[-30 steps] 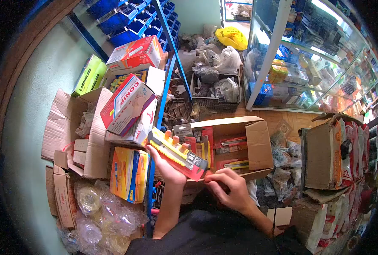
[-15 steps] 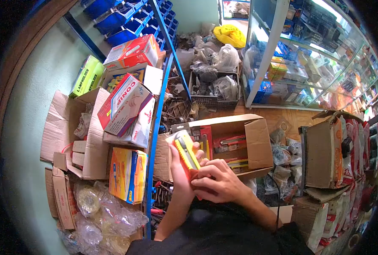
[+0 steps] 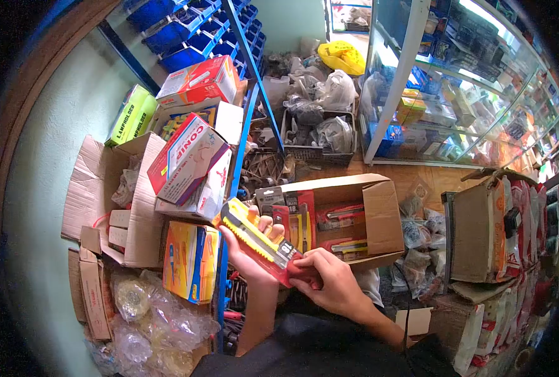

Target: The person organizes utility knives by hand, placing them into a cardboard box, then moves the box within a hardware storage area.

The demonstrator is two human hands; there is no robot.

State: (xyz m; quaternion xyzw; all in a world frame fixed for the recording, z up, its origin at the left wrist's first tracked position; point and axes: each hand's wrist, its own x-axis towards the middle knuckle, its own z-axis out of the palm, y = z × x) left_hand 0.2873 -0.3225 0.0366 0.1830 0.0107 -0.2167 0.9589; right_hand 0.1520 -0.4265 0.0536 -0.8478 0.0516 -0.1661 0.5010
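A yellow and black utility knife in a red-backed clear package lies tilted across the palm of my left hand, whose fingers curl round its far side. My right hand pinches the red lower end of the same package between thumb and fingers. Just beyond both hands is an open cardboard box holding several packaged knives. Among them, a red and yellow package stands near the box's left side, and another red package lies farther right.
At left, a red and white box and an orange and blue box sit beside a blue shelf post. Behind are a crate of plastic bags and a glass cabinet. Cardboard boxes stand at right.
The knife package has turned and moved down and left, showing more of its face. My right hand has shifted slightly right and down to the package's red end.
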